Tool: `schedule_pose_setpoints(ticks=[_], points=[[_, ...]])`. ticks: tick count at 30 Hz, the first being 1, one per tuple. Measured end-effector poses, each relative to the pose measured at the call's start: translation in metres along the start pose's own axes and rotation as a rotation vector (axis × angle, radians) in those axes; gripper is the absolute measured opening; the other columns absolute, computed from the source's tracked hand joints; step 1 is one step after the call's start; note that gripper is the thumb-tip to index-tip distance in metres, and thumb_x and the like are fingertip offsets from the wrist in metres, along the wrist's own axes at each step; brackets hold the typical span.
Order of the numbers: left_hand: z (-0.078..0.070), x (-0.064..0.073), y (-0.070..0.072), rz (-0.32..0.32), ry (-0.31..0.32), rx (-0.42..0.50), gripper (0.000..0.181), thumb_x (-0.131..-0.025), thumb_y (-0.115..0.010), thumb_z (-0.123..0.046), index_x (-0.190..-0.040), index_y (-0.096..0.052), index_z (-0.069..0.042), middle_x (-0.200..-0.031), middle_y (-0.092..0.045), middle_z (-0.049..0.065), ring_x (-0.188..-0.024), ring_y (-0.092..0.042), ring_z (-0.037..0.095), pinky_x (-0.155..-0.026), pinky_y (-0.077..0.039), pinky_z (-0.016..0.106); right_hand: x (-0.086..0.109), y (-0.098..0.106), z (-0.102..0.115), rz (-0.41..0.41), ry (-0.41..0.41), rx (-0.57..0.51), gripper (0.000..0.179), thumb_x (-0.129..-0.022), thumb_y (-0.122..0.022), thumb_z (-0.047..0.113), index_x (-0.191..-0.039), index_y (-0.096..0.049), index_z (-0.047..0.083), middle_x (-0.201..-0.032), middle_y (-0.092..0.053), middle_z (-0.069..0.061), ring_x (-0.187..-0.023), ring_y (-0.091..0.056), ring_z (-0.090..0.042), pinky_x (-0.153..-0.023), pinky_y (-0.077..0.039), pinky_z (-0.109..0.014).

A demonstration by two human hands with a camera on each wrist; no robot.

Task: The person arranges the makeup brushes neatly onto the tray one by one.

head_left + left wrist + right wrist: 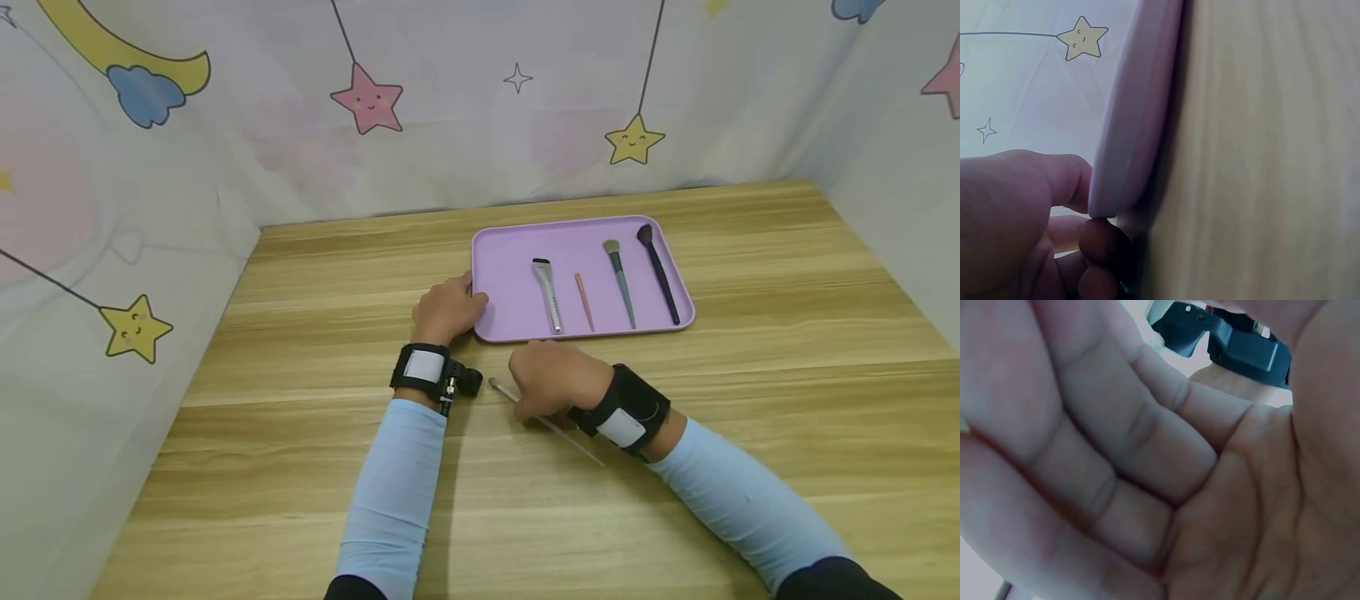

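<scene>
My left hand (448, 310) pinches the left rim of a light purple tray (517, 246); the left wrist view has the thumb over the tray's edge (1132, 125) and fingertips beneath it. Just in front of the tray, my right hand (558, 379) holds a slim pale makeup brush (573, 442) low over the table. Its small head points up and left, its thin handle down and right. Curled fingers (1129, 431) and the palm fill the right wrist view, where the brush cannot be made out.
On the tray lie a flat-headed silver brush (550, 298), a short pink brush (584, 302), a grey-green brush (620, 283) and a black brush (660, 275). The wooden table (787, 400) meets a star-printed cloth wall (465, 158) behind the tray.
</scene>
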State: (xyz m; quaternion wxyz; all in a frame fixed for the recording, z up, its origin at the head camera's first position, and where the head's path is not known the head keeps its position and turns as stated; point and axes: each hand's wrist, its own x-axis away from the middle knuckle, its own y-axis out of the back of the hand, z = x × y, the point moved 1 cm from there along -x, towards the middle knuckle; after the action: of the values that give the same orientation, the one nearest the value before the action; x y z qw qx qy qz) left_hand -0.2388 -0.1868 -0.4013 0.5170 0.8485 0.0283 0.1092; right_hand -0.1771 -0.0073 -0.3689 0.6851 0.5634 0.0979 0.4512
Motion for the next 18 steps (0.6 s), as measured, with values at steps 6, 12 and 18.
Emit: schedule_pose_setpoints(ticks=[6, 12, 18], points=[[0.000, 0.001, 0.000, 0.002, -0.002, -0.003, 0.061, -0.095, -0.049, -0.037, -0.154, -0.046, -0.021, -0.141, -0.058, 0.012, -0.105, -0.058, 0.033, -0.082, -0.046, 0.050, -0.001, 0.005, -0.004, -0.053, 0.002, -0.046, 0.035, -0.077, -0.074, 0.017, -0.054, -0.048, 0.016, -0.048, -0.040, 0.009, -0.044, -0.042, -0.009, -0.043, -0.037, -0.026], [0.000, 0.001, 0.001, 0.003, 0.003, -0.004, 0.061, -0.095, -0.049, -0.038, -0.154, -0.046, -0.022, -0.142, -0.057, 0.012, -0.106, -0.057, 0.034, -0.082, -0.046, 0.051, -0.003, 0.009, -0.009, -0.110, 0.032, -0.105, 0.038, -0.077, -0.073, 0.014, -0.050, -0.047, 0.017, -0.046, -0.036, 0.011, -0.042, -0.036, -0.007, -0.042, -0.031, -0.025], [0.000, 0.002, 0.001, 0.000, -0.004, -0.002, 0.062, -0.094, -0.049, -0.038, -0.154, -0.046, -0.022, -0.136, -0.061, 0.012, -0.101, -0.057, 0.033, -0.078, -0.046, 0.050, -0.004, 0.013, -0.015, -0.181, 0.021, -0.160, 0.041, -0.078, -0.070, 0.012, -0.048, -0.042, 0.019, -0.047, -0.028, 0.012, -0.043, -0.027, -0.005, -0.042, -0.024, -0.024]])
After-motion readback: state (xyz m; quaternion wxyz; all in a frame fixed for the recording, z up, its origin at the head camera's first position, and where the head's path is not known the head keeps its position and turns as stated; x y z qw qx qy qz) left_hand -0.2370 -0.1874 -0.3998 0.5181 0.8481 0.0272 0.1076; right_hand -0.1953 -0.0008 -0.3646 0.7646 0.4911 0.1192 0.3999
